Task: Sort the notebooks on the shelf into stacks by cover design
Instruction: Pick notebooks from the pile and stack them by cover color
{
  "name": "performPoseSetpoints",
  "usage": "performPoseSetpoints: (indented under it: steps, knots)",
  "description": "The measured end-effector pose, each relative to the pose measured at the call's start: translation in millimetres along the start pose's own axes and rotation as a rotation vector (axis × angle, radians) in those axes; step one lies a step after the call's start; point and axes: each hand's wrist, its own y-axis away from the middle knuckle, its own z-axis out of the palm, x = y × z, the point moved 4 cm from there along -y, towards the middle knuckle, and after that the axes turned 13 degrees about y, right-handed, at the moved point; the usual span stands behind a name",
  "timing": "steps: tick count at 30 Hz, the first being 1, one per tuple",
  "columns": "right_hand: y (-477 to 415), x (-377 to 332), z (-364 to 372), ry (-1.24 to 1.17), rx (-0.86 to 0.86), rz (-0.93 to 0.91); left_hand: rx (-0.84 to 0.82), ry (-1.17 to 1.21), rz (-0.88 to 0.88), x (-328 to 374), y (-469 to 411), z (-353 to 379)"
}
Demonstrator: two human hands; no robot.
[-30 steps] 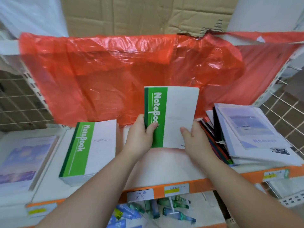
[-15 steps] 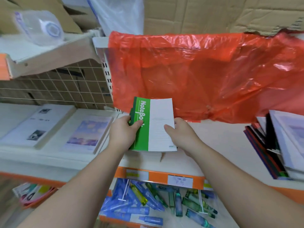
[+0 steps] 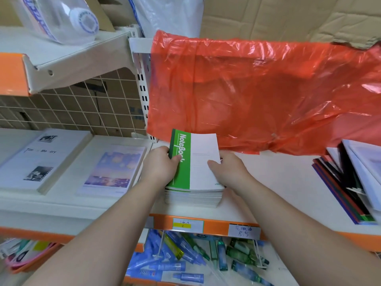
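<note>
Green NoteBook notebook (image 3: 203, 162) is sitting atop its matching stack (image 3: 193, 198) on the shelf (image 3: 278, 182), my left hand (image 3: 159, 165) and right hand (image 3: 228, 170) gripping its 9 and 3 o'clock edges. I'm judging placement nearly done; next is calling for squaring and releasing.

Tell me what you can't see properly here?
Head view:
- Green stack: count unclear, edges too fine.
- Right pile: cut off by the frame edge.
- Shelf back: hidden by red bag.
- Price tag: writing too small.
</note>
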Motion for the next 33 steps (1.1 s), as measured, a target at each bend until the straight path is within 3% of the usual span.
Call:
performPoseSetpoints:
  steps: [11,33]
  knots:
    - [-3,1,3,0.108,0.060,0.016,-0.028,-0.068,0.033,-14,-12,11]
    - [-13,18,22,0.174,0.022,0.061,-0.034,-0.096,-0.020,-15,-3,16]
